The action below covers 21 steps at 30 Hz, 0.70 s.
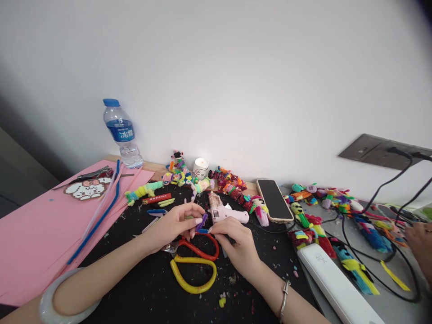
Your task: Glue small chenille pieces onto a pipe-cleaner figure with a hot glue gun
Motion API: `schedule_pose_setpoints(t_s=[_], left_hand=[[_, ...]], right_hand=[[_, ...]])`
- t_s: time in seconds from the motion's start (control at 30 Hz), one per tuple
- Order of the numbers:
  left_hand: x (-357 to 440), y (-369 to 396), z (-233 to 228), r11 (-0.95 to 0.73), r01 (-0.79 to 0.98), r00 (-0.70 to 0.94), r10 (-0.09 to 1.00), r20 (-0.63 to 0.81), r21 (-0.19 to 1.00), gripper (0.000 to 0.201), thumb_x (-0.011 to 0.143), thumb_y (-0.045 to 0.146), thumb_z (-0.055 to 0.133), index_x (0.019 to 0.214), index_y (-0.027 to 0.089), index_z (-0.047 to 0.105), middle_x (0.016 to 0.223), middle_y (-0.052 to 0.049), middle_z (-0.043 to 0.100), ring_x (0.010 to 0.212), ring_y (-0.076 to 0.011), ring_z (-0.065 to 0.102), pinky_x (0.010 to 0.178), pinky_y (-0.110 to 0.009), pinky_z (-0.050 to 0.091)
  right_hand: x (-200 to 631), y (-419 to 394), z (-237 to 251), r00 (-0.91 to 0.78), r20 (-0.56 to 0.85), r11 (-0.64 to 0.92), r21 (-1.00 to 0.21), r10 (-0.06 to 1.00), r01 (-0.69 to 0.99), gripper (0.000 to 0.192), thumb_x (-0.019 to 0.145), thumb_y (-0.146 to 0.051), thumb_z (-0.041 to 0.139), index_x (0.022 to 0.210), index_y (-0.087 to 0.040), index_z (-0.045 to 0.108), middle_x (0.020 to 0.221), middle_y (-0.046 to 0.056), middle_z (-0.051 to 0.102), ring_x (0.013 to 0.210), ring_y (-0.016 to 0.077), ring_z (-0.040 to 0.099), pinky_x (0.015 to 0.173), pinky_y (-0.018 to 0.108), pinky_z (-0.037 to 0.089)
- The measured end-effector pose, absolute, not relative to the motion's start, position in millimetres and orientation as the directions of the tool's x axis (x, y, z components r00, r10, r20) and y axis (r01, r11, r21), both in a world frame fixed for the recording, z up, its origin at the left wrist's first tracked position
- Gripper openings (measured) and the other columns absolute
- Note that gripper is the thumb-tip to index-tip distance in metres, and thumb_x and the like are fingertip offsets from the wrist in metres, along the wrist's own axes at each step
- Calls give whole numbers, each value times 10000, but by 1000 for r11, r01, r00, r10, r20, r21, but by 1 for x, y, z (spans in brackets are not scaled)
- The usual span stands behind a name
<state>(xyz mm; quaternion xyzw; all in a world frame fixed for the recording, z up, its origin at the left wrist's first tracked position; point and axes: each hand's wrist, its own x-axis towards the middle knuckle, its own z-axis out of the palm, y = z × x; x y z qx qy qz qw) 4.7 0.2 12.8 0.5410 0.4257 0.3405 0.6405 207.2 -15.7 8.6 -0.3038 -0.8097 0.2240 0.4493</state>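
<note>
My left hand (178, 222) pinches a short purple pipe cleaner (202, 222), bent over on itself. The fingers of my right hand (238, 245) are closed at the end of a blue fuzzy piece (203, 231), which touches or lies just under the purple one; whether they are one piece I cannot tell. Below both hands lie scissors with red (216, 248) and yellow (194, 290) handle loops, their blades partly hidden by my left hand. A pale pink glue gun (232, 214) rests just behind my right hand.
A water bottle (123, 135) stands by the wall on pink sheets (30, 234) with long blue and pink pipe cleaners. A phone (275, 200), fuzzy dolls (354, 265), a white power bank (337, 283) and black cables lie rightward. Another person's hand (420, 245) is at the right edge.
</note>
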Motion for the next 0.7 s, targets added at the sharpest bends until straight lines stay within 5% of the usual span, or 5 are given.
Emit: schedule_pose_setpoints(t_s=[0.7], left_hand=[[6, -1, 16, 182, 68, 428, 883, -193, 981, 196, 771, 319, 629, 915, 188, 602, 745, 23, 573, 536, -83, 526, 520, -212, 408]], right_hand=[[207, -15, 5, -334, 591, 679, -652, 734, 338, 104, 833, -132, 597, 819, -214, 659, 780, 21, 686, 745, 155, 636, 680, 287, 527]])
